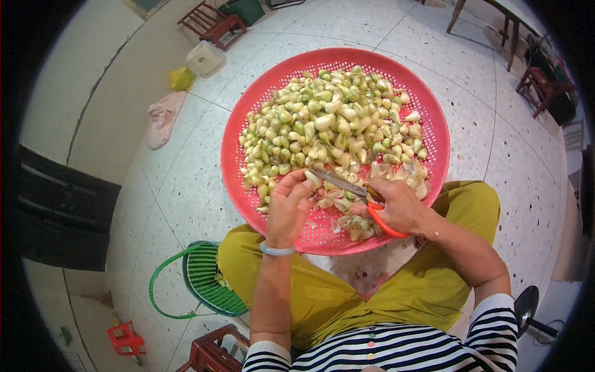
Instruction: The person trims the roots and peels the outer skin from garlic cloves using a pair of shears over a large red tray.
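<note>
A round pink perforated plastic tray lies before me, heaped with pale green-white bulbs that look like garlic or small onions. My left hand holds one pale bulb between thumb and fingers over the tray's near part. In my right hand is a pair of scissors with orange-red handles, its blades pointing left to the held bulb. Whether the blades touch the bulb I cannot tell. Papery peelings and trimmed bits lie beneath and beside my hands.
A green woven basket with some bulbs stands left of my knee. A wooden stool and a red plastic stool are at lower left. A pink cloth, a white bin and a wooden chair are farther off.
</note>
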Motion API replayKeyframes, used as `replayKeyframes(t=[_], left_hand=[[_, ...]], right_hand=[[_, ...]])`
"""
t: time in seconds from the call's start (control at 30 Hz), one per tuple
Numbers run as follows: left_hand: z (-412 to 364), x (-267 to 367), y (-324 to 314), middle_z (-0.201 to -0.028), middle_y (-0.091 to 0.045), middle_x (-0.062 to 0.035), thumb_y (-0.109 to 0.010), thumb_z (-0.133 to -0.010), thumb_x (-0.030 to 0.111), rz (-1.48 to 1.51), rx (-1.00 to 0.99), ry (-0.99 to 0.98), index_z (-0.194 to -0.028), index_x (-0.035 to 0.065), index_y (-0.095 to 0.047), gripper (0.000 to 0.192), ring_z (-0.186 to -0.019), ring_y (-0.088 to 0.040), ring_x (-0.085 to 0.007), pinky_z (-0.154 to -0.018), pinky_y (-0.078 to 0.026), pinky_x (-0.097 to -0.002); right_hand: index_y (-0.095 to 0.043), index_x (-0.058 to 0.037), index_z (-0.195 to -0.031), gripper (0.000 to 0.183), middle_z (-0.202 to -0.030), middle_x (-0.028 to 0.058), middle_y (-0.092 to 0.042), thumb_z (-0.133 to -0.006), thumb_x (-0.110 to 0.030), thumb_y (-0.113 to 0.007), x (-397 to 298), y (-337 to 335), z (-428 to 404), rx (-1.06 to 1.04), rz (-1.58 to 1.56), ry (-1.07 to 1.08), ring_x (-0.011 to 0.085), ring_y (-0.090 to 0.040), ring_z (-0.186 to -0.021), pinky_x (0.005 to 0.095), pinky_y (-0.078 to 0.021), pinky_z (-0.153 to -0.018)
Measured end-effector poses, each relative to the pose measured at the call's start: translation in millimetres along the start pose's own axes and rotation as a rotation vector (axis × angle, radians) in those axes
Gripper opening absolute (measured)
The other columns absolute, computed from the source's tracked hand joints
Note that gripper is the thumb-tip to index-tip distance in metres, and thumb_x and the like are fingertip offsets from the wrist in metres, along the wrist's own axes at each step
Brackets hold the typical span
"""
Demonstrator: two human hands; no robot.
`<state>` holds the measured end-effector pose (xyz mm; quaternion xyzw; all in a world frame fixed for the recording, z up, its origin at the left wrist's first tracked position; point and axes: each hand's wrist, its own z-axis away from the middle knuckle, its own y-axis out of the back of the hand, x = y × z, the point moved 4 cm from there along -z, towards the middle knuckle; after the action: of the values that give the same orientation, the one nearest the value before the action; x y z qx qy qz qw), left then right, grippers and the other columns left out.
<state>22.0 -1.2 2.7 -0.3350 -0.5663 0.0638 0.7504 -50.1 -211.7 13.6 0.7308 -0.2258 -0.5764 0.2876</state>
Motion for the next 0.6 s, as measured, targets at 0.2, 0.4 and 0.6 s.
replayKeyframes(t=[0.2, 0.4, 0.6], left_hand=[[-0.2, 6.8, 1.5, -0.094, -0.062, -0.0079, -0.058, -0.092, 0.004, 0.126, 0.060, -0.058, -0.110, 0.0002, -0.054, 0.019, -0.087, -0.061, -0.0179, -0.078, -0.053, -0.0323], [1.4, 4.4, 1.6, -0.091, -0.061, -0.0067, -0.062, -0.090, 0.003, 0.144, -0.002, -0.049, -0.106, 0.0013, -0.055, 0.017, -0.083, -0.060, -0.0185, -0.076, -0.052, -0.0318], [3.5, 6.9, -6.3, -0.091, -0.061, -0.0061, -0.062, -0.092, 0.006, 0.027, -0.066, -0.058, -0.105, 0.0010, -0.055, 0.016, -0.081, -0.058, -0.0175, -0.071, -0.046, -0.0294]], right_hand=[[-0.049, 0.0007, -0.082, 0.057, -0.068, 0.0186, -0.053, -0.077, -0.051, -0.073, -4.5, -0.8, 0.9, 0.041, 0.158, 0.049, 0.0365, -0.057, -0.063, 0.0440, -0.0441, -0.057], [-0.048, 0.0001, -0.083, 0.058, -0.065, 0.0185, -0.053, -0.077, -0.053, -0.071, -6.6, 0.8, 2.1, 0.047, 0.170, 0.047, 0.0374, -0.056, -0.062, 0.0440, -0.0443, -0.056], [-0.048, -0.0005, -0.083, 0.058, -0.062, 0.0178, -0.052, -0.077, -0.053, -0.071, -4.1, 1.4, 2.3, 0.079, 0.184, 0.058, 0.0369, -0.056, -0.059, 0.0434, -0.0446, -0.055]])
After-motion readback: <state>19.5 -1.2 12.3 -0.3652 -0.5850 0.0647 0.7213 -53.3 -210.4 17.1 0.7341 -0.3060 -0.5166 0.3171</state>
